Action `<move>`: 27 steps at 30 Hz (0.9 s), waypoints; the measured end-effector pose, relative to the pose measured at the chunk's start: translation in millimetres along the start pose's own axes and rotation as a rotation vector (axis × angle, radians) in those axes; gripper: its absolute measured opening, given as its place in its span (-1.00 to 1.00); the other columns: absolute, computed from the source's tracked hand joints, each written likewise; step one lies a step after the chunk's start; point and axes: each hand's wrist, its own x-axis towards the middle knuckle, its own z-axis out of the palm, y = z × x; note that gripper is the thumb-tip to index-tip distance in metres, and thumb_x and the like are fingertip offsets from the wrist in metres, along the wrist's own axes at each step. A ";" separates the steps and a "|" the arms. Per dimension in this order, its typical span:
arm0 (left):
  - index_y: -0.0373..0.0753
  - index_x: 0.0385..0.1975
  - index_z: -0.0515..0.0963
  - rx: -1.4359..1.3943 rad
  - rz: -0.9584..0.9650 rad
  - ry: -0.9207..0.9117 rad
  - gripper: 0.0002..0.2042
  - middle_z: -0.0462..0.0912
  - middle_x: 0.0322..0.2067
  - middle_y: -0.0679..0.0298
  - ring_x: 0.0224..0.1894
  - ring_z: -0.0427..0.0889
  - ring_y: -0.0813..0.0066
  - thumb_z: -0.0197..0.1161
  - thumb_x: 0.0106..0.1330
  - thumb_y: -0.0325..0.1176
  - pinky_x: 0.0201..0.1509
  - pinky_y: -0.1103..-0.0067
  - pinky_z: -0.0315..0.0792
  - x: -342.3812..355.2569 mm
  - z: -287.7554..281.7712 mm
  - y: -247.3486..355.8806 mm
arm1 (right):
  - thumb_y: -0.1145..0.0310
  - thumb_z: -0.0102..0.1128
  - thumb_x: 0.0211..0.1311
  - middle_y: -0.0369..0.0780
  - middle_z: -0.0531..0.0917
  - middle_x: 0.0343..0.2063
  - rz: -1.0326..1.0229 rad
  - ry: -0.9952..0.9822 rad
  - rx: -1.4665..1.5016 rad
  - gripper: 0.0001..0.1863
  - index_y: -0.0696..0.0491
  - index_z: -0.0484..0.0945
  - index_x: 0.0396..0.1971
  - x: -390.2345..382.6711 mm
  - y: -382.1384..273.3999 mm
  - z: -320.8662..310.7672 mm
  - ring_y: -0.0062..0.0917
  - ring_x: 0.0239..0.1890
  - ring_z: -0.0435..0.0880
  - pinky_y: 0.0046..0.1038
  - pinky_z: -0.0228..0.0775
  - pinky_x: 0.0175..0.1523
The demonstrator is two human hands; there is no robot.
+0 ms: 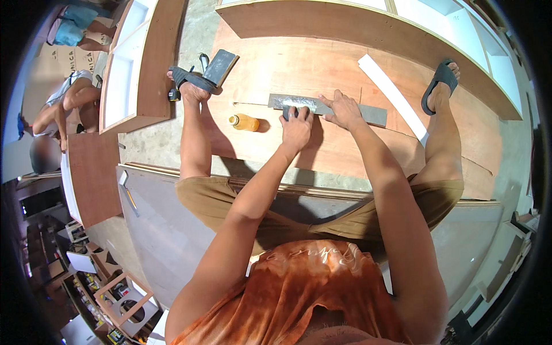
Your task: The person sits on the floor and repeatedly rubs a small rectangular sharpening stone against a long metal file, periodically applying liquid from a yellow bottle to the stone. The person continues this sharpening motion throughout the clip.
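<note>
A long grey flat strip [374,115] lies crosswise on a plywood sheet, with a shiny, wet-looking patch along its middle. My left hand [297,131] is closed over a small dark block [290,111], pressed against the strip's near edge; the fingers hide part of it. Just to the right, my right hand [345,110] rests on the strip, its fingers spread and holding nothing. Left of my left hand, a bottle of yellow liquid [245,122] casts a shadow on the plywood. Beside my left foot is a dark rectangular slab [220,67].
A white strip [393,96] lies slanted on the plywood sheet [322,60]. Wooden cabinet frames stand ahead [345,26] and at left [150,63]. Beneath my legs is a stack of grey panels [161,224], bearing a pencil [131,199]. Another person [80,98] crouches at far left.
</note>
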 end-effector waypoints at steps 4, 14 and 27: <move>-0.04 0.21 0.56 -0.199 -0.010 -0.093 -0.59 0.57 0.15 0.27 0.24 0.49 0.03 0.17 0.34 -0.33 0.21 -0.03 0.34 -23.0 -59.8 -5.6 | -0.03 0.43 0.15 -0.14 0.46 0.04 -0.029 0.113 -0.070 -0.18 -0.37 0.32 0.44 -1.9 -1.3 2.9 -0.25 0.14 0.47 -0.16 0.37 0.19; -0.12 0.32 0.39 -2.640 -0.240 0.072 -0.59 0.47 0.27 0.10 0.30 0.50 -0.01 0.03 0.52 -0.23 0.26 -0.12 0.45 -100.8 -167.2 -63.0 | -0.12 0.51 -0.03 -0.17 0.45 0.18 -0.069 0.277 -0.065 -0.02 -0.02 0.33 0.38 -4.0 7.7 16.9 -0.26 0.22 0.39 -0.19 0.25 0.27; -0.05 0.44 0.30 -2.846 0.123 0.660 -0.36 0.21 0.49 0.07 0.51 0.10 -0.24 -0.06 0.49 0.20 0.42 -0.42 -0.17 -175.7 -185.6 -159.1 | 0.06 0.54 -0.04 -0.01 0.37 0.33 -0.340 0.225 0.487 0.03 0.08 0.22 0.42 22.3 -188.7 -1.5 -0.08 0.38 0.31 -0.13 0.18 0.46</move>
